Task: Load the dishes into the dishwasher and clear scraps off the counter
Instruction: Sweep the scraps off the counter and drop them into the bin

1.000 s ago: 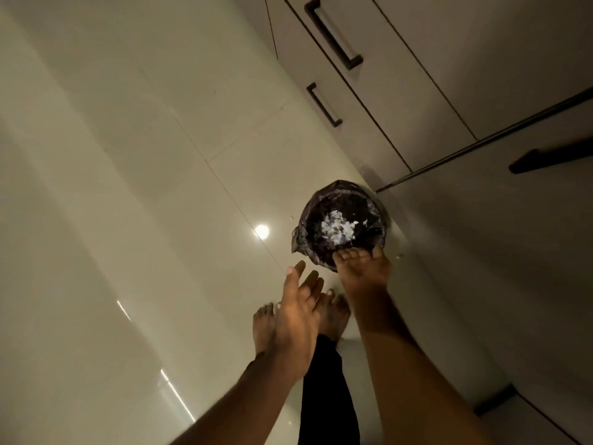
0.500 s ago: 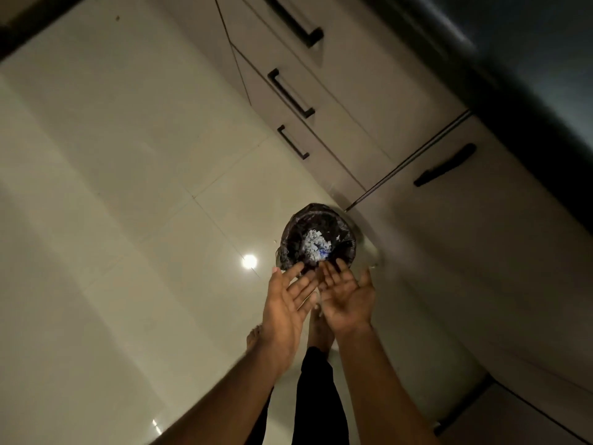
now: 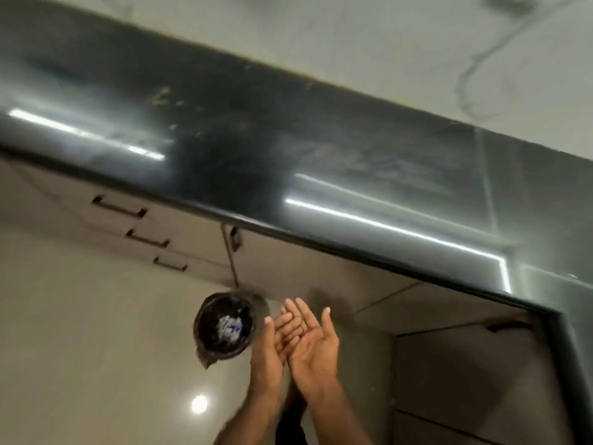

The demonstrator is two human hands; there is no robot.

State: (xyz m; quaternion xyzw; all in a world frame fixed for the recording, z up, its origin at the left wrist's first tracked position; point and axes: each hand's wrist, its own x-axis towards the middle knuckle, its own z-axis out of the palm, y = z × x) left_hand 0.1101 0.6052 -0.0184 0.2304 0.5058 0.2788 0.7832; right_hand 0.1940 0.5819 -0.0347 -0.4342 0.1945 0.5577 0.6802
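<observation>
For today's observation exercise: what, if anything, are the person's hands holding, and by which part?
Nothing is held: the left hand and right hand are both open, fingers straight, beside the bin.

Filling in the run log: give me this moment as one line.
hands: left hand open, right hand open, both empty | round black-lined waste bin: white scraps inside | dark glossy countertop: specks remain

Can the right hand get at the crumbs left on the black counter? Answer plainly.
Probably yes. The right hand is open and holds nothing, and no object stands between it and the scraps on the counter, though they lie well beyond it.
</observation>
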